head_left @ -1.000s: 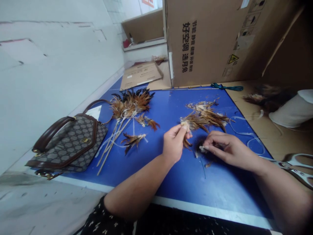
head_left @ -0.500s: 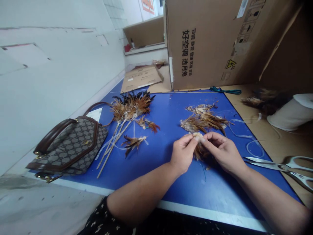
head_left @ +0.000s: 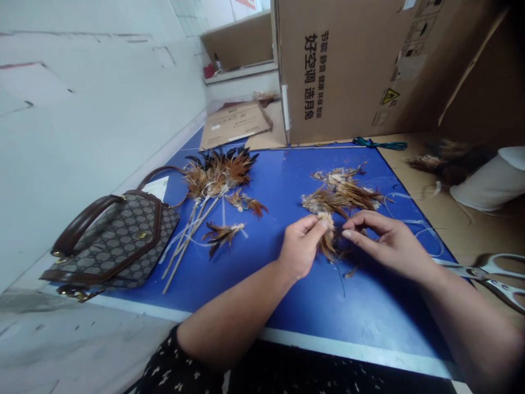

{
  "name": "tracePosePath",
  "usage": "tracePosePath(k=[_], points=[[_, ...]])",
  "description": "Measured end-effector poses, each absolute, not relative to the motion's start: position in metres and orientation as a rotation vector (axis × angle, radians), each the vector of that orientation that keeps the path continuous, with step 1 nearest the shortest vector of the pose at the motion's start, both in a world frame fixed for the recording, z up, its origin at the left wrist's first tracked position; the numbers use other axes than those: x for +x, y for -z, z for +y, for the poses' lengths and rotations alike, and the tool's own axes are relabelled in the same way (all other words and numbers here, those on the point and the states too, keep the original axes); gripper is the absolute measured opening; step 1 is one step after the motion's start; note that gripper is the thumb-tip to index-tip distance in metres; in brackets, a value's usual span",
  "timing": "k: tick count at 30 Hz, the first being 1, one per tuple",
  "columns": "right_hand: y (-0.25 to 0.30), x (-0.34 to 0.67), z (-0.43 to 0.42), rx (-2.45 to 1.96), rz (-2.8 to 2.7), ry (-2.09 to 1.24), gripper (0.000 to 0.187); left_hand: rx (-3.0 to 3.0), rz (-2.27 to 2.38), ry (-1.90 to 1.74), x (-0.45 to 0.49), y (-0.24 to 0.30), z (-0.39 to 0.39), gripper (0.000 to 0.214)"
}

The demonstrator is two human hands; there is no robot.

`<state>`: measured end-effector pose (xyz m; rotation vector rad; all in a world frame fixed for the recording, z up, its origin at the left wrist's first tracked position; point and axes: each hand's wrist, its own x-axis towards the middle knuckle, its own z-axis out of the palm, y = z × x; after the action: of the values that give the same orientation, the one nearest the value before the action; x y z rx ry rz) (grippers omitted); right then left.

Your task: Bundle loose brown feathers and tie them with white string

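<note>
Two hands are working over the blue table (head_left: 287,295): my left hand (head_left: 301,249) is pinching a small feather bundle (head_left: 327,241) by its pale top, tips hanging down. My right hand (head_left: 388,243) is hovering just beside it, fingers loosely curled, gripping nothing I can make out. A feather pile (head_left: 342,194) is lying just beyond.

Scissors (head_left: 488,276) at 3 o'clock: handles cut by right edge, blade tips hidden behind right hand (head_left: 389,243). White roll (head_left: 490,183) at 2 o'clock cut by same edge. Cardboard box (head_left: 353,65) top lost past upper edge. Small feather bundle (head_left: 328,241) part hidden by left hand (head_left: 299,249); quill ends too small to tell.
</note>
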<state>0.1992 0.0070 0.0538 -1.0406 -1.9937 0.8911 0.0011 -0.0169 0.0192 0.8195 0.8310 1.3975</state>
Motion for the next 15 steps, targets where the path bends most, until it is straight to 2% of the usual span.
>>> tracePosePath(k=[3, 8, 15], points=[[-0.054, 0.215, 0.014, -0.878, -2.303, -0.745, 0.013, 0.785, 0.893, -1.520, -0.007, -0.025, -0.009, 0.035], [-0.037, 0.218, 0.019, -0.831, -2.597, -0.655, 0.013, 0.748, 0.972, -1.616, -0.017, -0.032, 0.001, 0.038], [-0.048, 0.211, 0.016, -0.927, -2.358, -0.800, 0.018, 0.839, 0.957, -1.546, -0.010, -0.025, -0.006, 0.034]])
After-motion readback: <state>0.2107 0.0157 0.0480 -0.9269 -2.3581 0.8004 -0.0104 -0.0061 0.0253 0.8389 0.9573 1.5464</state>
